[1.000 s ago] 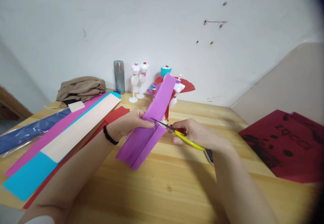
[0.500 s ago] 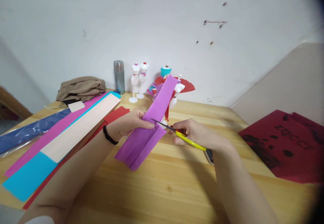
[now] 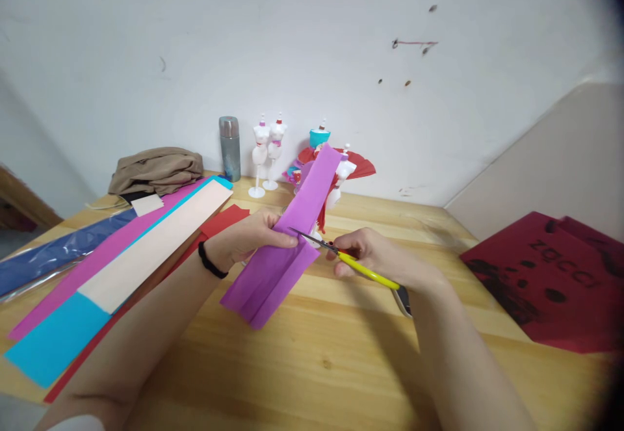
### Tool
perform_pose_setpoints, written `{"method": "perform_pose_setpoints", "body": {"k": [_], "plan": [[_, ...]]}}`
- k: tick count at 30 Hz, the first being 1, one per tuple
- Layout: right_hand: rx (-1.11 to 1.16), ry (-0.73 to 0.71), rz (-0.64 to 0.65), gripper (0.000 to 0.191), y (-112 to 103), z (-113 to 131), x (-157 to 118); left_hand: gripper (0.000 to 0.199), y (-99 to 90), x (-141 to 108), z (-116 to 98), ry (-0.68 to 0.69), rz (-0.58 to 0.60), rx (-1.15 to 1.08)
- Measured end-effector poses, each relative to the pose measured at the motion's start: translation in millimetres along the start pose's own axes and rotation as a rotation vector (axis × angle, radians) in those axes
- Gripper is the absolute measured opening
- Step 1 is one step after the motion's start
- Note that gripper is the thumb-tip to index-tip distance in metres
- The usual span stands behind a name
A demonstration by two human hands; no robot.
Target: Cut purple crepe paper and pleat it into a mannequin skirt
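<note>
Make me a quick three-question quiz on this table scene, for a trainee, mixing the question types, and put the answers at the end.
1. Multiple choice: what colour is the wristband?
A) White
B) Black
C) Green
2. True or false: the grey flask near the wall stands upright.
3. Fill in the blank: the left hand pinches a purple strip while the right hand holds a pair of ____.

Key:
1. B, black
2. True
3. Scissors
</note>
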State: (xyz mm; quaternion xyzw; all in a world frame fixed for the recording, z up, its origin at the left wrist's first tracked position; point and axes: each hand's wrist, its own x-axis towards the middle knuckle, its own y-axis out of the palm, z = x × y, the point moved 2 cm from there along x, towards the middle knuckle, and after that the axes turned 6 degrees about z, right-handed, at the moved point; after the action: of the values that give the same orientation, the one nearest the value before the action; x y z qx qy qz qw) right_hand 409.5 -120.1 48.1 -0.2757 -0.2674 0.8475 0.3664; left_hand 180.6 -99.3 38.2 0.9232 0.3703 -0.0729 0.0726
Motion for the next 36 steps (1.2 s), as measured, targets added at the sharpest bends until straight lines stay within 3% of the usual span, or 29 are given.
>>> {"method": "perform_pose_setpoints", "body": {"k": [16, 23, 28, 31, 36], "plan": [[-0.112, 0.052, -0.061, 0.043, -2.2, -1.7, 2.0, 0.031, -1.0, 1.3, 1.7, 0.002, 0.007, -0.035], [-0.189, 0.055, -0.079, 0.043, -2.9, -1.0, 1.1, 0.027, -2.2, -5.1, -10.6, 0.101, 0.046, 0.133], [-0.219, 0.056, -0.091, 0.042, -1.0, -0.9, 1.5, 0.042, -1.8, -7.1, -15.3, 0.130, -0.083, 0.231], [-0.244, 0.054, -0.107, 0.044, 0.8, 0.6, 1.7, 0.041, 1.1, -7.4, -16.2, 0.130, -0.174, 0.234], [-0.281, 0.063, -0.122, 0.048, 5.3, 9.1, 1.0, 0.036, 7.0, -7.7, -18.1, 0.107, -0.190, 0.143]]}}
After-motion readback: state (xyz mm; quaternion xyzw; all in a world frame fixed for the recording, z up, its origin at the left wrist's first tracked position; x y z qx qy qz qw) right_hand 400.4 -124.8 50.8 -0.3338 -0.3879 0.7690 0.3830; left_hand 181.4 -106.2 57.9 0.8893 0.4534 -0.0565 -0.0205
